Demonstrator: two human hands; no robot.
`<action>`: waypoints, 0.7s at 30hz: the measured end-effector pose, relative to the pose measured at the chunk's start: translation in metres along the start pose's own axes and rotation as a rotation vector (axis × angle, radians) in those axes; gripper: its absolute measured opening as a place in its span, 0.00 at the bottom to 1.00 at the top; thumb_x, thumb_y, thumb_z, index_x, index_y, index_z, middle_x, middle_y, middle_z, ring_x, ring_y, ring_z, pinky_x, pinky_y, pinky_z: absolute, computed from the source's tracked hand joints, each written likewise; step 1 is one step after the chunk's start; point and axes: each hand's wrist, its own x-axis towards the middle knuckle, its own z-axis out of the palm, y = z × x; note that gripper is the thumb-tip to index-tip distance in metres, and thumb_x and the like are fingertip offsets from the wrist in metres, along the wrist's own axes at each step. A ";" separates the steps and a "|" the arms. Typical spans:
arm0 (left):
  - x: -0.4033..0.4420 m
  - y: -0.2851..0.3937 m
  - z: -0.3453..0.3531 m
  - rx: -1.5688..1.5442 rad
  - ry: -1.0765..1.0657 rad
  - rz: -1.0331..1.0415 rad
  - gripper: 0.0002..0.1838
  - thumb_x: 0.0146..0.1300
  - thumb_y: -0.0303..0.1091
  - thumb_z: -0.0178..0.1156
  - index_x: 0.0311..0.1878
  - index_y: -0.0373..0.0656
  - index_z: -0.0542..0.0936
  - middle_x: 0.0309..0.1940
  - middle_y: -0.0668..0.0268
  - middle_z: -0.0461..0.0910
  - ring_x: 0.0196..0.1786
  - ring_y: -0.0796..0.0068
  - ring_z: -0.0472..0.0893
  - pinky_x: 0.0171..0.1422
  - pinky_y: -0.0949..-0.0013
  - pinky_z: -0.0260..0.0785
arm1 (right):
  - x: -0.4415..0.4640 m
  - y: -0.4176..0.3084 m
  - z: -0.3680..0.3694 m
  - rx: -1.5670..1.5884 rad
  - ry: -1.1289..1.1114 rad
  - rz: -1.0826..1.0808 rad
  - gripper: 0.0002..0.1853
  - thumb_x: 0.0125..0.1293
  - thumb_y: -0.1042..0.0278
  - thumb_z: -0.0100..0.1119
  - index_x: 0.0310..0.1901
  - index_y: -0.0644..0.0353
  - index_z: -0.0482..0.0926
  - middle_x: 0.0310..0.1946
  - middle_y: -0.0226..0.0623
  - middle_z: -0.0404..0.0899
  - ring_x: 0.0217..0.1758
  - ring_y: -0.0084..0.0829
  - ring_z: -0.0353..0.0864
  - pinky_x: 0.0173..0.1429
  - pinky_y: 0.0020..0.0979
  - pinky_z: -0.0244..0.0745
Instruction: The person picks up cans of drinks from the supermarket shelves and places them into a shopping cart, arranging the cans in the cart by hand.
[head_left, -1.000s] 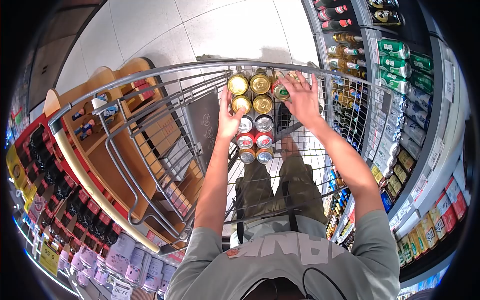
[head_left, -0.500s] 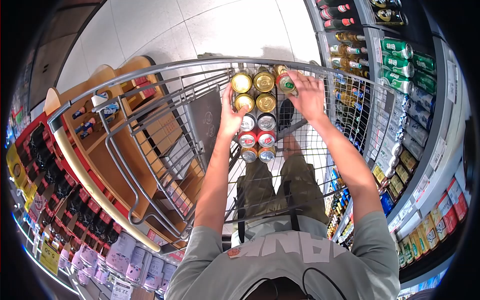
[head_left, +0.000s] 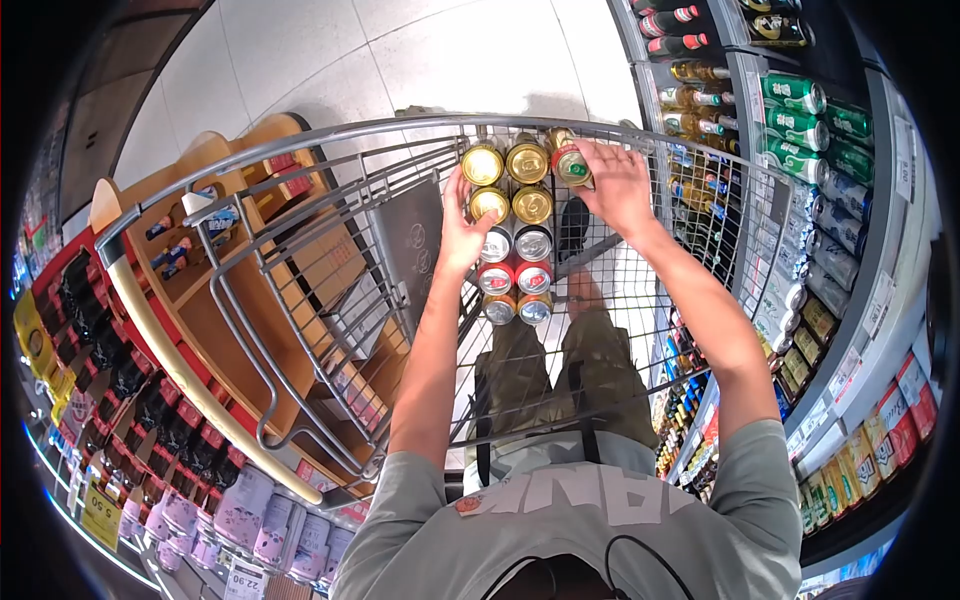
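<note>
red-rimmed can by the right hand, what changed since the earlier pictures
The red-rimmed can has shifted slightly toward the cart's far rim. The right hand has drawn back to its right side, exposing more of the can. The left hand stays against the gold cans, which keep their arrangement.

In a shopping cart (head_left: 182,375), a red-banded can (head_left: 570,169) is held by the right hand (head_left: 617,190). A gold can (head_left: 489,199) is touched by the left hand (head_left: 463,236).

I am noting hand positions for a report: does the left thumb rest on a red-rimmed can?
No, the left hand has its thumb on a gold-topped can.
</note>
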 end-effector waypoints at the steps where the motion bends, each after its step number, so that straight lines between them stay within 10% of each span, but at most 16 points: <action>1: 0.000 0.001 -0.001 -0.018 -0.006 -0.005 0.50 0.58 0.12 0.62 0.81 0.42 0.48 0.79 0.52 0.57 0.81 0.57 0.58 0.84 0.56 0.52 | -0.001 0.000 0.000 -0.001 -0.002 0.003 0.38 0.59 0.52 0.72 0.71 0.49 0.69 0.63 0.36 0.78 0.67 0.39 0.75 0.71 0.47 0.64; 21: -0.001 0.004 0.000 -0.051 0.003 -0.015 0.50 0.57 0.12 0.62 0.81 0.43 0.49 0.78 0.53 0.58 0.81 0.57 0.58 0.82 0.58 0.55 | 0.000 0.003 -0.010 0.043 -0.048 -0.033 0.39 0.57 0.60 0.74 0.71 0.50 0.69 0.63 0.39 0.76 0.68 0.44 0.73 0.78 0.53 0.59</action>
